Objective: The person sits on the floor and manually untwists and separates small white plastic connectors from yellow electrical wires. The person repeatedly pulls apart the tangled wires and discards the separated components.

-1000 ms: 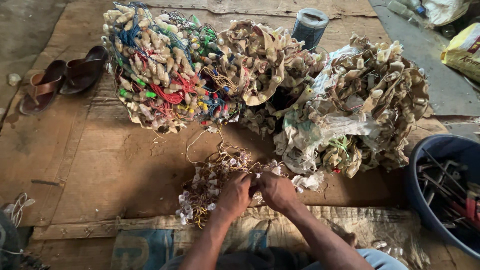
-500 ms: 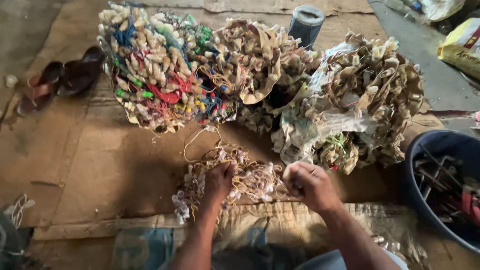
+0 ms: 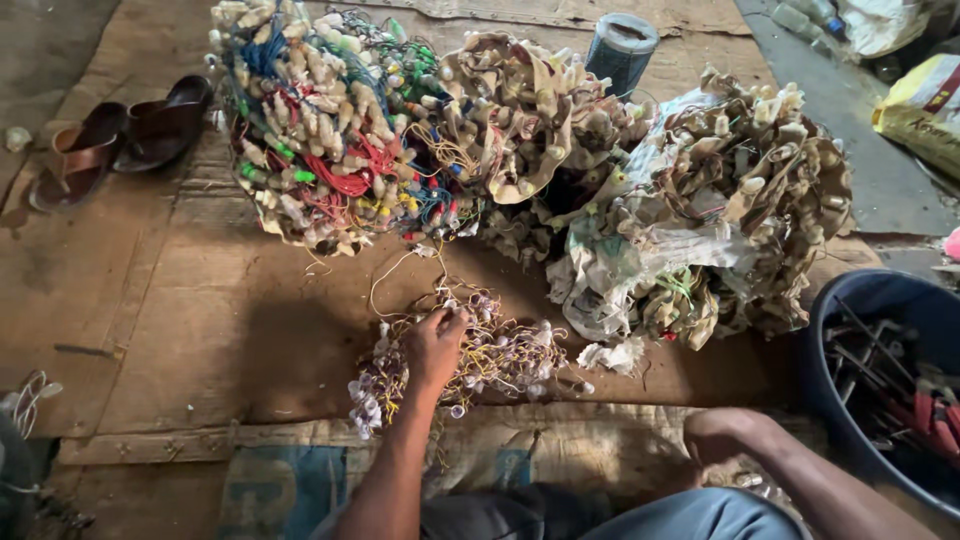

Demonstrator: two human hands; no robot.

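Note:
My left hand point(image 3: 433, 348) rests on a small heap of tangled yellowish wire with pale lamp holders point(image 3: 480, 352) on the brown floor mat, its fingers dug into the strands. My right hand point(image 3: 722, 436) is drawn back near my knee at the lower right, fingers curled; whether it holds anything is hidden. Behind the small heap lie big bundles: one with red, green and blue wires point(image 3: 320, 130), and a tan one wrapped in cloth and plastic point(image 3: 700, 220).
A blue tub point(image 3: 850, 310) with metal tools stands at the right. A pair of brown sandals point(image 3: 110, 140) lies at the left. A grey wire spool point(image 3: 622, 48) stands at the back, and a yellow sack point(image 3: 925, 110) at the far right.
Both hands were together on the small wire heap. My right hand has pulled away to the right and back toward my knee; my left hand stays on the heap.

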